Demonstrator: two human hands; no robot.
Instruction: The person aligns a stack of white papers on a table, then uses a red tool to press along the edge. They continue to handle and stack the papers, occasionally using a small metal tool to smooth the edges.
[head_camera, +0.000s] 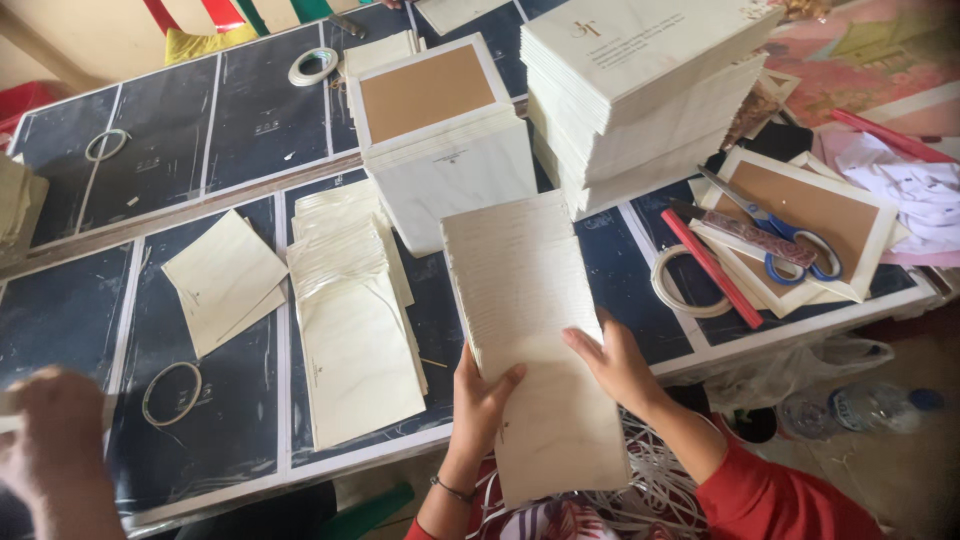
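My left hand (482, 398) & right hand (618, 365) clamp the fanned card stack (525, 330) from both sides at its near end, fingers pressed on top, long axis running away from me toward the table (60, 310) centre.

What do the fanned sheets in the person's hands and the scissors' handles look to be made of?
Fanned sheets: thin cream card or paper, matte, judging by the many fine layered edges. Scissors: handles look like smooth blue plastic with a slight sheen; blades grey, probably metal.
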